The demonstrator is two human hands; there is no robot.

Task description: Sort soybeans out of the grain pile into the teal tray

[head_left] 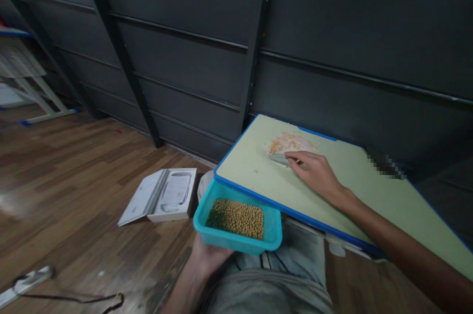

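My left hand (pixel 210 256) supports a teal plastic tub (pixel 273 223) from below, at the near edge of the desk. Round tan beans, which look like soybeans (pixel 236 218), cover much of its bottom. Over the desktop (pixel 251 156), my right hand (pixel 314 171) has its thumb and fingertips closed on the edge of a thin, pale grey-green piece (pixel 280 158); its kind is unclear. Just beyond that piece lies a spread of small orange-yellow grains (pixel 290 142) on a whitish patch. The fingers under the tub are mostly hidden.
An opened white box (pixel 173 195) lies on the wooden floor (pixel 92 171) at left. A white power strip (pixel 29 282) with a dark cable is at lower left. A dark metal wall (pixel 185 57) stands behind the desk. A dark, pixelated object (pixel 386 163) sits at the desk's far right.
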